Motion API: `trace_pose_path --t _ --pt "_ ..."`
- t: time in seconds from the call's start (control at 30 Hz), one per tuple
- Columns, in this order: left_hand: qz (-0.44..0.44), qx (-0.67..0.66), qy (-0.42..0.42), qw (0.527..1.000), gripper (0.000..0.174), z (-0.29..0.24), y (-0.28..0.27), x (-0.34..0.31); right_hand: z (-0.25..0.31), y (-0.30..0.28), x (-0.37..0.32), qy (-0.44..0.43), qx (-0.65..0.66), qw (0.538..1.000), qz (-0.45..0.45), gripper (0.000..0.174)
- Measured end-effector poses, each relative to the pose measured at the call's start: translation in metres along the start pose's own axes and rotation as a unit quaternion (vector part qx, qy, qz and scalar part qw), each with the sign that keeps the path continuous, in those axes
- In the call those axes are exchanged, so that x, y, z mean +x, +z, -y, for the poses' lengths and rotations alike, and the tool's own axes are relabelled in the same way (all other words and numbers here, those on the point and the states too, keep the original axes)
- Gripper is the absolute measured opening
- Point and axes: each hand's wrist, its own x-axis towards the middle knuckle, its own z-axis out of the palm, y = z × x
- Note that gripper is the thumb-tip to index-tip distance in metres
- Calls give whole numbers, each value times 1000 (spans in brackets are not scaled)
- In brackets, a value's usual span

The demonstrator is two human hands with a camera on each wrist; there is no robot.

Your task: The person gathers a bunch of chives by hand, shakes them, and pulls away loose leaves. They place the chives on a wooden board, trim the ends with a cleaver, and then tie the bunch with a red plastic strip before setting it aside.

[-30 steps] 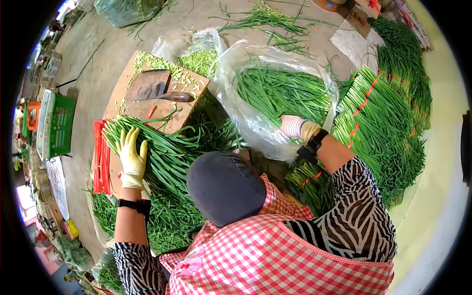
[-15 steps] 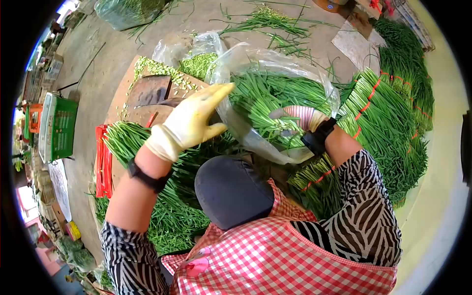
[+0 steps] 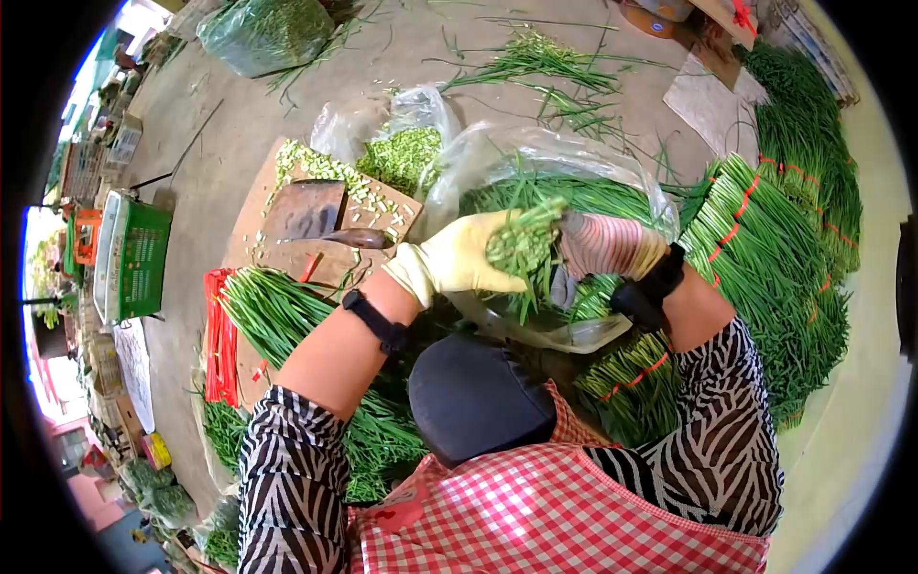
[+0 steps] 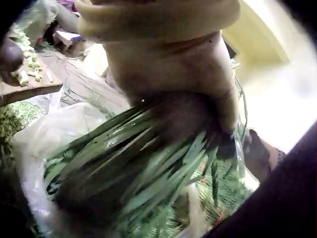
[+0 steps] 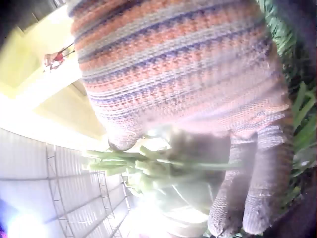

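Note:
My left hand (image 3: 459, 253), in a pale yellow glove, grips a bunch of garlic chives (image 3: 524, 244) above a clear plastic bag (image 3: 564, 139). The left wrist view shows the green leaves (image 4: 163, 158) fanning down below the glove. On the bunch's other side is my right hand (image 3: 612, 244), in a striped knit glove with grey fingers. It holds the bunch too: pale cut stem ends (image 5: 153, 166) stick out between thumb and fingers in the right wrist view. More chives lie inside the bag.
A cleaver (image 3: 306, 209) lies among chopped stem bits on a wooden board (image 3: 251, 215) at left. Beside it are a loose chive bunch (image 3: 277, 306) and red ties (image 3: 220, 335). Tied chive bundles (image 3: 775, 249) are stacked at right. A green basket (image 3: 143, 258) stands far left.
My left hand has left the chives at the board, moved right and gripped the bunch at my right hand. The right hand has lifted that bunch from the bag.

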Motion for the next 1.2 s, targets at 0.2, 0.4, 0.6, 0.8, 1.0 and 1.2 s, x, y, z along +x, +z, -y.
trace_pose_path --t 0.2,0.4,0.6,0.8,1.0,1.2 --pt "-270 -204 71 938 58 -52 -29 -75 59 75 28 -138 -18 990 -24 73" --pt "-490 -183 182 832 35 -124 -15 -238 113 256 89 -297 -427 834 -186 42" --pt "-614 -226 308 691 27 -151 44 -387 114 411 143 -628 -703 311 -122 61" --pt "-638 -328 369 591 20 -93 38 -448 64 477 172 -284 -561 771 97 74" --pt "-696 -428 254 517 46 97 91 -465 -16 464 289 -49 -706 683 182 66" --pt "-483 -674 199 522 71 124 169 -437 -62 424 309 332 -375 852 153 36"
